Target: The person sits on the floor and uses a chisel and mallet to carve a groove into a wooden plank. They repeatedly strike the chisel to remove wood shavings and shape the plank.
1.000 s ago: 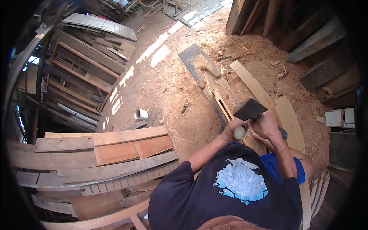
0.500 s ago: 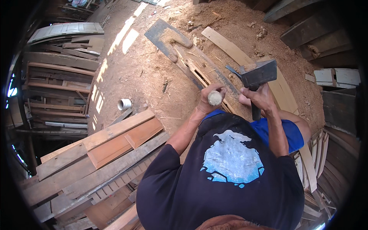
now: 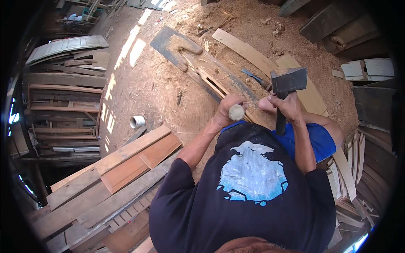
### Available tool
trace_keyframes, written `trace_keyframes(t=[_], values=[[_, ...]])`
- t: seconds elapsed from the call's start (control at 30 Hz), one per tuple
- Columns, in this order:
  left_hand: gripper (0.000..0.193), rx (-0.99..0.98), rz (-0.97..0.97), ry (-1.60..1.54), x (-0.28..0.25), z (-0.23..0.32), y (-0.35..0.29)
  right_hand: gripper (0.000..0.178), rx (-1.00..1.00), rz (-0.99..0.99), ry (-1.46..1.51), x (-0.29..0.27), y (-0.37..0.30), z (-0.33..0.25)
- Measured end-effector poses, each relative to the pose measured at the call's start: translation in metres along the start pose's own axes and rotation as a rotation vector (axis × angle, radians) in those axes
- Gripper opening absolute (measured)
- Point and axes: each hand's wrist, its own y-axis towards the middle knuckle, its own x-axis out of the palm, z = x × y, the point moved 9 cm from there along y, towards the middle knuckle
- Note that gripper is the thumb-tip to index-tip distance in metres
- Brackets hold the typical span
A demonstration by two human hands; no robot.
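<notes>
My left hand (image 3: 229, 110) is wrapped around an upright chisel, whose round pale handle end (image 3: 236, 112) faces up; its blade is hidden below. It stands over a narrow wooden piece (image 3: 203, 77) with a long slot cut in it, which lies along a worn plank (image 3: 228, 71). In my right hand (image 3: 288, 105) is a mallet with a dark, blocky head (image 3: 289, 80), raised to the right of the chisel. Just beyond the mallet, another chisel (image 3: 252, 76) with a flat bluish blade lies on the plank, its handle partly covered by the mallet head.
Wood shavings cover the ground (image 3: 249, 21). Pale boards (image 3: 244, 49) lie right of the plank. Stacked boards and a panel (image 3: 141, 162) fill the lower left, near a white pipe piece (image 3: 136, 122). More timber (image 3: 63, 80) is piled at far left, and dark planks (image 3: 337, 25) at upper right.
The mallet has shifted slightly right and its head has turned, uncovering more of the lying chisel. My left hand keeps its grip on the upright chisel. The whole view has shifted a little.
</notes>
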Motion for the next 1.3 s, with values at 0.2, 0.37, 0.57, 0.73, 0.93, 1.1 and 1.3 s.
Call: trace_keyframes(t=[0.2, 0.37, 0.57, 0.73, 0.93, 1.1, 1.3], values=[[0.011, 0.423, -0.309, 0.401, 0.115, 0.009, -0.057, 0.038, -0.003, -0.003, -0.042, -0.006, 0.005, 0.022], [0.015, 0.376, -0.382, 0.446, 0.112, -0.004, -0.056, 0.031, -0.093, 0.029, -0.026, -0.008, -0.001, 0.009], [0.007, -0.136, 0.420, -0.033, -0.034, -0.069, 0.000, 0.032, -0.102, 0.039, 0.022, -0.012, 0.002, 0.013], [0.017, -0.243, 0.784, 0.059, -0.151, -0.099, 0.043, 0.034, -0.057, 0.007, -0.065, -0.008, 0.002, 0.009], [0.022, -0.364, 0.627, -0.297, -0.130, -0.083, 0.054, 0.027, -0.061, -0.025, -0.082, 0.002, -0.002, -0.008], [0.022, -0.453, 0.542, -0.388, -0.108, -0.083, 0.052, 0.024, -0.092, 0.009, -0.175, 0.005, -0.003, -0.015], [0.019, -0.380, 0.406, -0.359, -0.088, -0.068, 0.056, 0.028, -0.140, 0.000, -0.160, 0.005, 0.001, -0.063]])
